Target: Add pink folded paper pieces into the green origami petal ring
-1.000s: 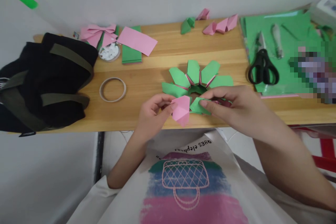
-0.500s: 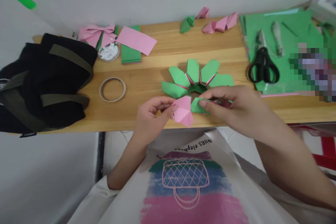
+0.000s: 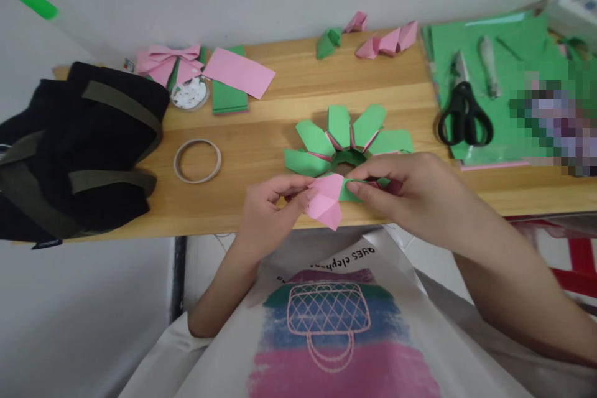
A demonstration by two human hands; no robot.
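While pinched, creased pink paper unit (image 3: 326, 200).

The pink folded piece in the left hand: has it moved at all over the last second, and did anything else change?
The pink folded piece, pinched in the left hand, has slid right, toward the green paper ring, and now covers more of the green petal by the right hand. Both hands kept their hold. The scissors, tape ring and black bag stayed put.

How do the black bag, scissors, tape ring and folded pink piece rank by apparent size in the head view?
1. black bag
2. scissors
3. tape ring and folded pink piece look alike; the piece sits nearer the camera, so unranked.
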